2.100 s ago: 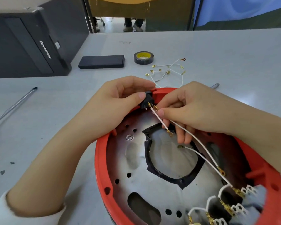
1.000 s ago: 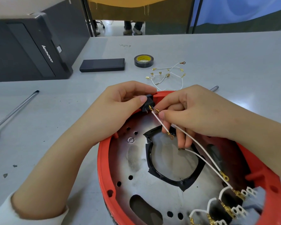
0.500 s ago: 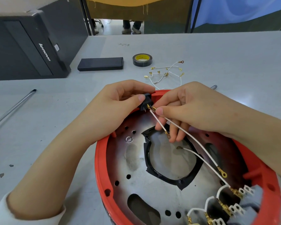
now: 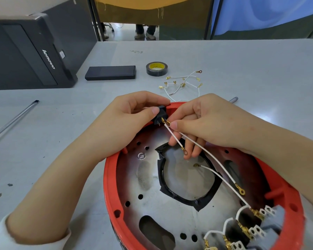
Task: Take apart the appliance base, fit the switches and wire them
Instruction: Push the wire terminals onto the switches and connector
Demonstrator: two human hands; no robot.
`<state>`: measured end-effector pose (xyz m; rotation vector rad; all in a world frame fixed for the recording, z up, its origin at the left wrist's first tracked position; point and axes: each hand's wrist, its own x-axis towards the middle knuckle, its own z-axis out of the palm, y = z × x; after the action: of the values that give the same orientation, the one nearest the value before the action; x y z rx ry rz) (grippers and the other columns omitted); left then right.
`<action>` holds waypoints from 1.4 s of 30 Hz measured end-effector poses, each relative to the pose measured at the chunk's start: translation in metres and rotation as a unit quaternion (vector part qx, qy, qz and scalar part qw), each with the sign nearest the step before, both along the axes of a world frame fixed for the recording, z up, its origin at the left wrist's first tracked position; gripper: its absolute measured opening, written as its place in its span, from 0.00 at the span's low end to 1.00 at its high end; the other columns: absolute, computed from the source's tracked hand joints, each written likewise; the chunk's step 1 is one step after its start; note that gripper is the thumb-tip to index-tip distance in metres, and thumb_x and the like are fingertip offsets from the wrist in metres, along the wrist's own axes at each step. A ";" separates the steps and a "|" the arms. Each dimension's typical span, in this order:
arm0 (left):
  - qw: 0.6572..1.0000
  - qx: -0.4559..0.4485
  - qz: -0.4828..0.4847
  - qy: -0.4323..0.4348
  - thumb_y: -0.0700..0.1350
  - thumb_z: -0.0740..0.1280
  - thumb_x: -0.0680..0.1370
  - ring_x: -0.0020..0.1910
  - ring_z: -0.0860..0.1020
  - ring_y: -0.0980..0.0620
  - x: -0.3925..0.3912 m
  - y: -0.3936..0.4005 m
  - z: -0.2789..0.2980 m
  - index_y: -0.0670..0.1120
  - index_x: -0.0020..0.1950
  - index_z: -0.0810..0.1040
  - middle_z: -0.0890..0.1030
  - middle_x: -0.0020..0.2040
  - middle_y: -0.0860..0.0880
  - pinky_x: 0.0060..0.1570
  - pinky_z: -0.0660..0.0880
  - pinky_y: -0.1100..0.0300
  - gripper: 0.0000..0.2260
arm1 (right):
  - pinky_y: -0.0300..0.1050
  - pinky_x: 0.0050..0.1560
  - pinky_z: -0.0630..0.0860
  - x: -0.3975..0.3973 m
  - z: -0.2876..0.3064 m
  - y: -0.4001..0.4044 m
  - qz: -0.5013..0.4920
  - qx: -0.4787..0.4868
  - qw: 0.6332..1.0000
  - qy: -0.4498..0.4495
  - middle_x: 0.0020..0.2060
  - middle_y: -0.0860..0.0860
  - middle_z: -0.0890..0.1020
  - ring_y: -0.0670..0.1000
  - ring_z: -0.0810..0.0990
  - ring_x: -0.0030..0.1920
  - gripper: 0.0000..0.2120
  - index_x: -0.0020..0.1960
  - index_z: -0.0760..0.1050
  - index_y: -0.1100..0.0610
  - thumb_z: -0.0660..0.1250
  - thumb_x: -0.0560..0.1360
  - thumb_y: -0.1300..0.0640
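Observation:
A red round appliance base [image 4: 108,179] lies upside down before me, with a metal plate and a black-taped central opening [image 4: 188,201] inside. My left hand [image 4: 121,121] grips a small black switch [image 4: 160,116] seated at the far rim. My right hand [image 4: 204,121] pinches the brass terminal of a white wire [image 4: 213,157] at the switch's tabs. A shorter white wire [image 4: 173,137] hangs from the switch. Several switches with white wires [image 4: 255,230] sit at the near right rim.
Loose white wires with brass terminals [image 4: 182,83] lie beyond the base. A roll of black tape [image 4: 156,68] and a flat black box [image 4: 110,72] lie farther back. A black computer case [image 4: 25,51] stands at the left. A metal rod [image 4: 13,120] lies left.
Both hands stay at the switch on the far rim. My right fingers have shifted slightly on the wire terminal. The view has wobbled a little.

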<state>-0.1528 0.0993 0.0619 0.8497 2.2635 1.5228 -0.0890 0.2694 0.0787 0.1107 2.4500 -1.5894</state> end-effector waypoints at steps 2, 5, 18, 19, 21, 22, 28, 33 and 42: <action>1.000 0.000 0.000 -0.002 0.41 0.62 0.81 0.52 0.81 0.60 0.000 0.000 0.000 0.54 0.56 0.81 0.85 0.50 0.56 0.57 0.75 0.64 0.11 | 0.38 0.23 0.74 0.001 -0.002 -0.001 -0.003 0.003 1.000 0.007 0.34 0.55 0.85 0.52 0.80 0.23 0.04 0.48 0.75 0.62 0.61 0.79 0.65; 1.000 -0.005 0.002 0.000 0.42 0.62 0.81 0.51 0.82 0.59 0.001 -0.001 0.000 0.55 0.55 0.81 0.85 0.48 0.56 0.55 0.76 0.64 0.11 | 0.38 0.23 0.75 0.001 -0.005 -0.002 -0.005 0.003 1.000 0.013 0.33 0.54 0.85 0.53 0.81 0.24 0.04 0.47 0.75 0.61 0.62 0.79 0.64; 1.000 -0.006 0.005 -0.003 0.42 0.62 0.81 0.53 0.82 0.50 0.002 0.001 0.000 0.55 0.55 0.81 0.85 0.48 0.55 0.58 0.76 0.52 0.11 | 0.34 0.19 0.68 0.003 -0.005 0.000 0.008 0.085 0.996 -0.020 0.22 0.51 0.77 0.51 0.76 0.19 0.14 0.40 0.74 0.60 0.59 0.80 0.55; 1.000 -0.003 0.002 -0.004 0.42 0.62 0.81 0.51 0.82 0.53 0.003 0.000 0.000 0.54 0.55 0.81 0.85 0.48 0.55 0.56 0.77 0.58 0.11 | 0.34 0.19 0.67 0.004 -0.006 0.000 0.012 0.091 0.996 -0.011 0.22 0.51 0.77 0.51 0.75 0.18 0.14 0.40 0.73 0.60 0.59 0.80 0.55; 1.000 0.002 -0.001 -0.009 0.41 0.62 0.81 0.48 0.82 0.62 0.003 0.000 0.000 0.54 0.55 0.82 0.85 0.47 0.57 0.43 0.76 0.72 0.11 | 0.34 0.18 0.65 0.006 -0.006 -0.002 0.029 0.127 0.991 0.018 0.23 0.52 0.78 0.51 0.74 0.17 0.13 0.40 0.72 0.58 0.57 0.80 0.54; 1.000 0.002 0.001 -0.010 0.42 0.62 0.81 0.46 0.81 0.64 0.003 0.000 0.001 0.54 0.54 0.82 0.85 0.46 0.57 0.37 0.73 0.75 0.11 | 0.33 0.18 0.65 0.007 -0.006 -0.003 0.033 0.149 0.988 0.039 0.22 0.52 0.78 0.50 0.74 0.17 0.13 0.39 0.72 0.57 0.57 0.79 0.54; 1.000 0.000 0.005 -0.005 0.42 0.62 0.81 0.49 0.82 0.59 0.003 0.000 0.001 0.55 0.54 0.81 0.85 0.47 0.57 0.49 0.78 0.64 0.11 | 0.34 0.19 0.65 0.003 -0.007 -0.003 0.005 0.166 0.982 0.095 0.18 0.48 0.75 0.47 0.70 0.15 0.13 0.34 0.72 0.56 0.60 0.77 0.55; 1.000 -0.001 0.014 -0.010 0.42 0.62 0.81 0.43 0.80 0.64 0.005 0.000 0.004 0.55 0.53 0.81 0.85 0.45 0.57 0.25 0.70 0.75 0.11 | 0.33 0.17 0.62 0.002 -0.009 -0.003 0.007 0.108 0.993 0.037 0.22 0.53 0.76 0.50 0.70 0.15 0.12 0.40 0.74 0.60 0.59 0.79 0.56; 1.000 -0.010 0.020 -0.001 0.43 0.61 0.82 0.49 0.82 0.54 0.006 0.002 0.004 0.58 0.53 0.81 0.85 0.48 0.58 0.38 0.77 0.66 0.12 | 0.32 0.18 0.62 -0.001 -0.011 -0.009 -0.007 0.146 0.983 0.111 0.17 0.49 0.72 0.47 0.68 0.14 0.14 0.32 0.69 0.56 0.59 0.77 0.60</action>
<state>-0.1467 0.1015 0.0655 0.8016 2.3044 1.5154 -0.0900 0.2607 0.0674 -0.0024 2.8480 -1.2984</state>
